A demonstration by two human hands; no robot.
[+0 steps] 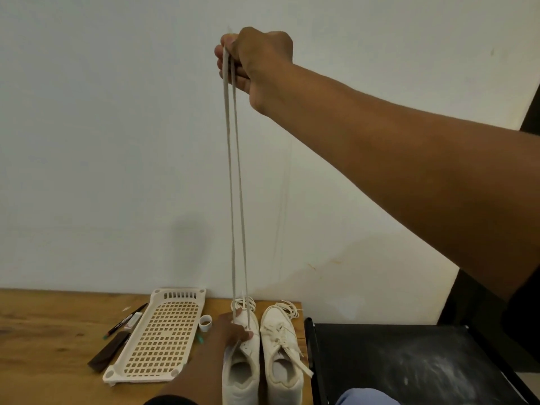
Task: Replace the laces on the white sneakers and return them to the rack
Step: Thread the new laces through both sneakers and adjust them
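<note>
Gripping both strands of a lace (233, 182), the fingers (225, 58) of the right hand (257, 59) curl into a fist high against the wall (102, 127), arm outstretched, so that the two strands hang taut and nearly vertical down to the left sneaker (244, 358). Fingers of the left hand (230, 328) are spread and press on the sneaker's tongue area, just where the strands enter the eyelets; a loose coil of lace lies at the toe. Right sneaker (282, 355) stands touching the left one, toes toward the wall, its own lace loose, with ends trailing off the toe and across the collar. Both sneakers sit at the right end of a wooden table (43, 346), close to its edge. Left of the sneakers lies a cream perforated rack shelf (157, 337), flat and set at a slight angle. Between shelf and left hand stands a small white cap (205, 322), and a teal object (200, 339) shows just beside the wrist, mostly hidden by it. Farther left lie a pen (126, 320), a small pale stick-like item (133, 320) and a dark flat strip (109, 350), side by side along the shelf's long edge. To the right of the table is a black surface (409, 361) with pale scuffing. The raised forearm crosses the upper right of the view, hiding part of the wall behind it.
</note>
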